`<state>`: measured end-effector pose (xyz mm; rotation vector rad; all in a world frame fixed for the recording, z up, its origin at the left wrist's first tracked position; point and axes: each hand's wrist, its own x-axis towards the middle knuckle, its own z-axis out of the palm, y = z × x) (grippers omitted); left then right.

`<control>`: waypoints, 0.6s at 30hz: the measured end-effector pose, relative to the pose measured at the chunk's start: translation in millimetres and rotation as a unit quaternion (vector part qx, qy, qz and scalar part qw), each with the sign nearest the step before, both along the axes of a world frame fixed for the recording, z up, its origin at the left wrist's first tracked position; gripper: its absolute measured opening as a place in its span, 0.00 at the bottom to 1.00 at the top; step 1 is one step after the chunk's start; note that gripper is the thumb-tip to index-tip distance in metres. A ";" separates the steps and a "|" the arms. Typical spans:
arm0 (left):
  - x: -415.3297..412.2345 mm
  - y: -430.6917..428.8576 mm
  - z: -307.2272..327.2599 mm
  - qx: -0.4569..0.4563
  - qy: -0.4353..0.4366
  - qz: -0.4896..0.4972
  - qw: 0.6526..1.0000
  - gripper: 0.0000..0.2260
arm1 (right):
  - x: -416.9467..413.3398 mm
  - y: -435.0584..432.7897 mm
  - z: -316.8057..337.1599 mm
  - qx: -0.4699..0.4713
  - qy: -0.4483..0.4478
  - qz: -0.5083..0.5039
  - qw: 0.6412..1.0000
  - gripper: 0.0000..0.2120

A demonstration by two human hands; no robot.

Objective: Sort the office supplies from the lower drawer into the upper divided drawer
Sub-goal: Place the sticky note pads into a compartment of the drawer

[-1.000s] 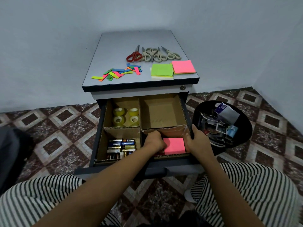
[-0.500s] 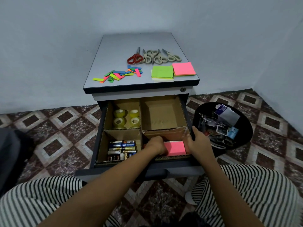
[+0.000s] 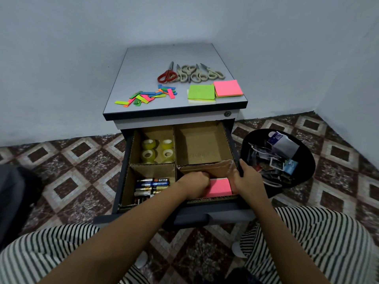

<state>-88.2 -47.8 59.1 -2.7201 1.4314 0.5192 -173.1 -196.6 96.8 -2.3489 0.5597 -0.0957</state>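
Watching from the head camera, I see almost nothing shift over the last second. Both hands stay down in the near right compartment of the upper drawer, with the pink pad of sticky notes lying flat between them. The left hand has its fingers curled, knuckles up, against the pad's left edge. Its fingertips are hidden, so I cannot tell whether it grips the pad or only nudges it. The right hand sits at the pad's right edge with its thumb up along the drawer's side. Its other fingers are out of sight, so I cannot tell there either.

I judge this as the pad being seated and squared, not yet released. The tape rolls fill the far left section, the batteries the near left, and the far right section holds nothing. Plenty remains on the cabinet top: scissors, a green pad, another pink pad and coloured strips. A black tub of mixed bits stands on the floor just right of the drawer.
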 end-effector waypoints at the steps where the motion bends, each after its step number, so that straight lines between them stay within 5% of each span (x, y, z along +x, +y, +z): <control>1: -1.3 -0.6 2.2 -0.005 0.004 0.005 1.000 0.13 | 0.0 0.0 -0.1 0.002 0.000 -0.001 1.000 0.19; 9: -10.5 -0.9 33.4 -0.081 0.042 0.015 0.996 0.12 | 1.1 -2.9 -6.8 0.002 0.004 -0.002 1.000 0.23; 12: -1.4 -4.5 63.3 -0.148 -0.093 -0.018 0.985 0.16 | 18.1 -4.4 16.6 -0.021 -0.084 0.009 0.996 0.18; 15: 21.9 -7.0 86.1 -0.294 -0.224 -0.029 0.929 0.15 | 50.0 -8.4 46.0 -0.074 -0.226 0.029 0.971 0.16; 18: 54.9 -11.6 107.5 -0.342 -0.268 0.022 0.900 0.14 | 85.6 -15.0 79.1 -0.119 -0.239 0.052 0.962 0.16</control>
